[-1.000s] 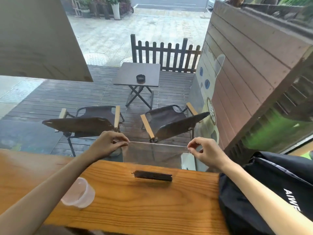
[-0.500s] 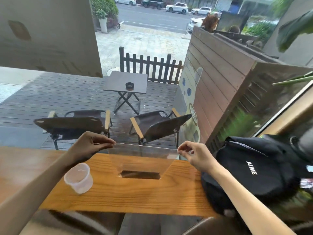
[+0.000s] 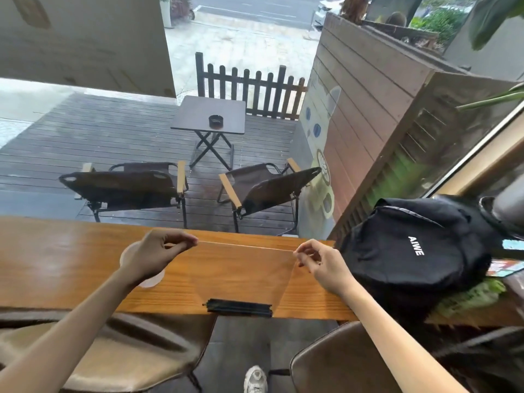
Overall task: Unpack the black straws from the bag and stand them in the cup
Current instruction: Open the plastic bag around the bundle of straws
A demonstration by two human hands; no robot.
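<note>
Right now my left hand (image 3: 154, 255) and right hand (image 3: 320, 263) each pinch a top corner of the clear bag (image 3: 241, 273) above the wooden counter (image 3: 56, 265). Black straws (image 3: 239, 307) lie bunched at its bottom, below and between my hands. My left hand partly hides the cup (image 3: 151, 280).

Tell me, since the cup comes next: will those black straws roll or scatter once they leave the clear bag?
Probably both. The black straws lie loose along the bottom of the clear bag, seemingly unbound. They look thin and round, so they could roll on the smooth wooden counter. They sit at its near edge, so some may fall off.
</note>
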